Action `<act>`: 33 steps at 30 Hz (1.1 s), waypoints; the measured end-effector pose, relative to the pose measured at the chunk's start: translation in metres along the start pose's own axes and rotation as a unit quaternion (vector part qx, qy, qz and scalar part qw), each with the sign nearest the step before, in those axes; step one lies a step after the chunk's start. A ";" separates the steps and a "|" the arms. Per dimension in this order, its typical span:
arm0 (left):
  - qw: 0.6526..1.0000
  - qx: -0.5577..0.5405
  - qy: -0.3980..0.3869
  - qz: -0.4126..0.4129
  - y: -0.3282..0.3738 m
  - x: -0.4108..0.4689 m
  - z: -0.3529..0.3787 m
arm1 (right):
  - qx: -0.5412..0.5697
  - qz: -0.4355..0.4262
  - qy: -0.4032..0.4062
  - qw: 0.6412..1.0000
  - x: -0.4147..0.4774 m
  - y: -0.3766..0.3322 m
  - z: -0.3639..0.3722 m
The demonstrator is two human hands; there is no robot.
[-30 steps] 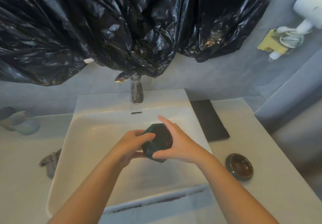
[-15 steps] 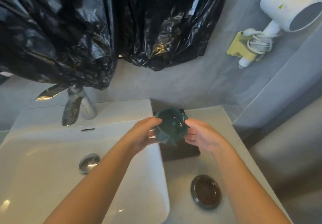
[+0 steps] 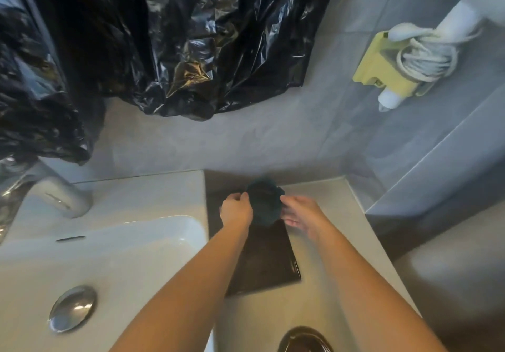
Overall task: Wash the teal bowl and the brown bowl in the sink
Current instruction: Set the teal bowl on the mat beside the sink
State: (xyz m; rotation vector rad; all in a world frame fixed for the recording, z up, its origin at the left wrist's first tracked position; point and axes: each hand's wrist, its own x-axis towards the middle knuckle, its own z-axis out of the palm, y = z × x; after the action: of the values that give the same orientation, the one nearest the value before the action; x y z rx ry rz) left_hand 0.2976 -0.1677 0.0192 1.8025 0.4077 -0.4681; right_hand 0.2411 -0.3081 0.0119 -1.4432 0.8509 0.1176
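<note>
My left hand [image 3: 236, 212] grips the teal bowl [image 3: 265, 201] at its 9 o'clock edge. My right hand [image 3: 300, 215], blurred, pinches it at 3 o'clock. A second ago I held it over the sink [image 3: 109, 256]; now it hangs above the dark mat [image 3: 267, 267] on the surface [image 3: 273, 313]. Its wash looks finished, I judge. The brown bowl [image 3: 303, 340] waits at 6 o'clock, next for the basin.

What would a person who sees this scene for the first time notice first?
The crumpled black plastic sheet hanging above the sink fills the top. In the middle, the left hand and right hand hold the teal bowl over a dark mat beside the sink. The brown bowl sits at the bottom edge.
</note>
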 end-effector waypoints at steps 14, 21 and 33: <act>0.997 0.044 0.054 -0.015 -0.013 0.038 0.010 | -0.115 -0.088 0.072 0.987 0.037 0.027 0.022; 0.996 0.083 0.019 -0.007 -0.010 0.034 0.003 | -0.113 -0.112 0.078 0.984 0.030 0.031 0.025; 0.970 0.185 -0.095 0.128 -0.054 -0.119 -0.033 | -0.293 -0.162 0.088 0.938 -0.121 0.113 -0.009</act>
State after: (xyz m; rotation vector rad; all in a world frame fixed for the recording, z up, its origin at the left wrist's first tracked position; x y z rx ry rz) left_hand 0.1720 -0.1261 0.0433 2.1115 -0.0527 -0.5542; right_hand 0.0889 -0.2466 -0.0106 -2.1654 0.7377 -0.0135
